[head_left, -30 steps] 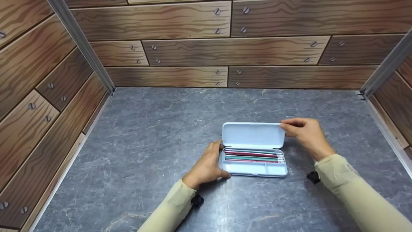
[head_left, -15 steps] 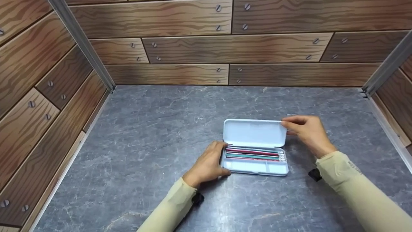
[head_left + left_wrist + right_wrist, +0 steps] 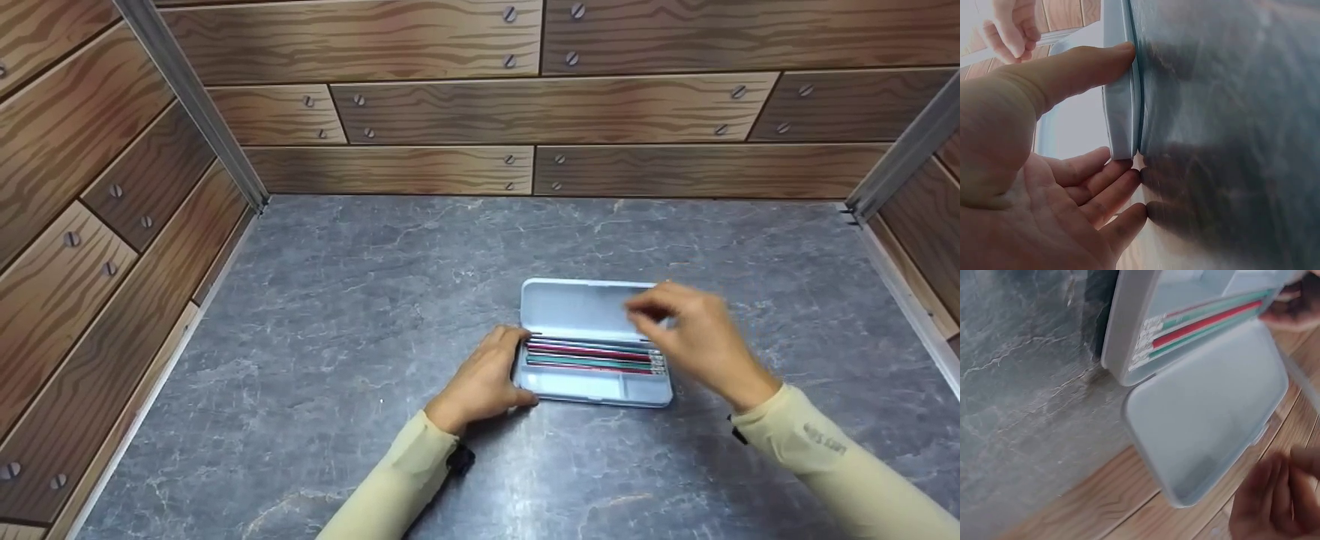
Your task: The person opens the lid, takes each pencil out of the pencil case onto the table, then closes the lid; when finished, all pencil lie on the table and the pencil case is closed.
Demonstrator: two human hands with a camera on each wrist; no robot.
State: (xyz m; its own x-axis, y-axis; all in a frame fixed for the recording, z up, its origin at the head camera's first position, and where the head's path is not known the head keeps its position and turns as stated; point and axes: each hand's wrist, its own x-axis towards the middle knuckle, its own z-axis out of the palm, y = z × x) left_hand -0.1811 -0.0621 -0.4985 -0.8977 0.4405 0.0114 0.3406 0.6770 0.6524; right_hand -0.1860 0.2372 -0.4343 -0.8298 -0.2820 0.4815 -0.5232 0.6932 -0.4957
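A pale blue pencil case (image 3: pixel 574 386) lies on the grey surface, its lid (image 3: pixel 574 307) raised at the back. Several red, green and dark pencils (image 3: pixel 589 356) lie side by side in its rear compartment, white ends to the right. My left hand (image 3: pixel 484 375) holds the case's left end between thumb and fingers; in the left wrist view the thumb (image 3: pixel 1089 64) presses along the case's side. Nothing shows in my right hand (image 3: pixel 697 334), blurred with fingers loosely bent, in front of the lid's right end. The right wrist view shows it apart from the lid (image 3: pixel 1207 405).
The grey marbled tabletop (image 3: pixel 360 300) spreads around the case. Wood-patterned panels (image 3: pixel 420 112) stand at the back and both sides, with metal corner posts (image 3: pixel 199 97) between them. The case's front has a long compartment and a small one.
My right hand has let go of the lid's right corner and moved left and toward me, over the lid's right end. The lid still stands raised. My left hand stays at the case.
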